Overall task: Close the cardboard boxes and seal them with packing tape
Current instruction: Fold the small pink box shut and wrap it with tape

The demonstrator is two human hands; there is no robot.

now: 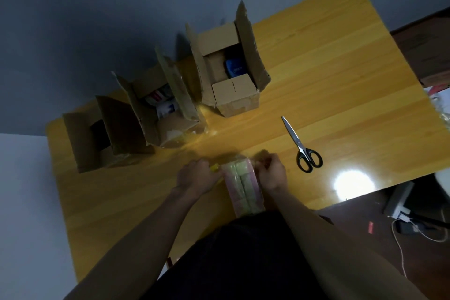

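Three open cardboard boxes stand in a row at the back of the wooden table (341, 61): a left box (90, 136), a middle box (168, 126) with packets inside, and a right box (233, 102) holding a blue item. Near the front edge lies a clear-wrapped pack of tape rolls (243, 187). My left hand (197, 175) grips its far left corner beside a small yellow piece (214, 167). My right hand (271, 173) pinches the wrapping at the far right corner.
Black-handled scissors (302, 146) lie on the table right of my hands. A lamp glare (353, 182) shines near the table's right front edge. On the floor to the right are cables and a power strip (401, 212).
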